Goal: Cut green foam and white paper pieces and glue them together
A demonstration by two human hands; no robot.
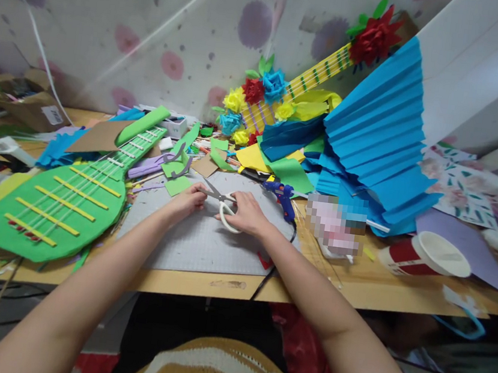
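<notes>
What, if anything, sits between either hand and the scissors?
Nothing visible does. The right hand grips the scissors by the white handles, and the left hand is right at the blades, over the mat.

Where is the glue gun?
In the head view, the glue gun lies right of the right hand, at the far right corner of the grey mat.

Cluttered craft workshop: paper flowers (254, 90), glue gun (283, 195).
</notes>
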